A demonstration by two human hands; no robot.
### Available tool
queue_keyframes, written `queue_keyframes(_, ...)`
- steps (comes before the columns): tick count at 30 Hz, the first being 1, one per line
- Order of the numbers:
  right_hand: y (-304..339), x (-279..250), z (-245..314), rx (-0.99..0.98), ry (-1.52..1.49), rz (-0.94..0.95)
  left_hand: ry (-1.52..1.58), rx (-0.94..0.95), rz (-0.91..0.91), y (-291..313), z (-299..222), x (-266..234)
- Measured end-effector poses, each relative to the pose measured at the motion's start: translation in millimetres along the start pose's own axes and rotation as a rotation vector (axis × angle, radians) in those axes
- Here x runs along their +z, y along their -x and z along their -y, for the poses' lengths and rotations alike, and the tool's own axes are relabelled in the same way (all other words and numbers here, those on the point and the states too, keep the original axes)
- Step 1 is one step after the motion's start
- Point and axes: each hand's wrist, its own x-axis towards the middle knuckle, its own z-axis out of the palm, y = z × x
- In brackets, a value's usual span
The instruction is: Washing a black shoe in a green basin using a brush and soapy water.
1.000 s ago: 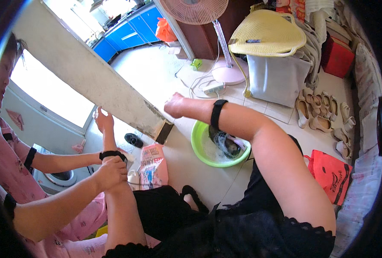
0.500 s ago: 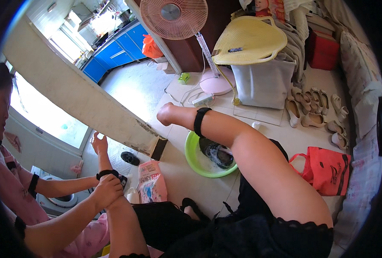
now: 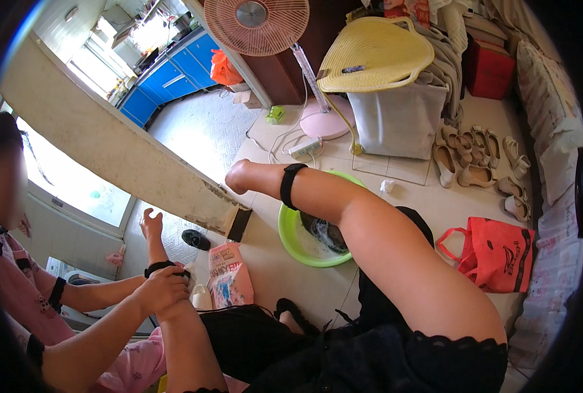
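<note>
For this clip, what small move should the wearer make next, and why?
Probably just hold the left hand steady, the arm stretched out as it is: another person's hand is wrapped around that forearm, right by the black band on the wrist, so pulling away could disturb the band.

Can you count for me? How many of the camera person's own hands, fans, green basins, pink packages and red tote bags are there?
Camera person's hands (left hand, right hand): 2
Fan: 1
Green basin: 1
Pink package: 1
Red tote bag: 1
Total: 6
</note>
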Motion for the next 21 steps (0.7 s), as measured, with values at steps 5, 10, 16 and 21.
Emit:
queue_keyframes(5, 6, 3, -4, -0.024, -0.039, -0.053, 0.007, -0.003, -0.002, -3, 16, 5)
queue_keyframes(10, 9, -17, 10, -0.065, -0.038, -0.083, -0.102, -0.043, -0.073, 5, 51, -19)
queue_keyframes(16, 9, -10, -8, -0.022, -0.056, -0.097, -0.310, 1.661, 0.918, 132, -71, -191)
queue_keyframes(21, 13, -3, -17, 0.002, -0.066, -0.091, -0.393, 1.705, 0.807, 130, -74, -177)
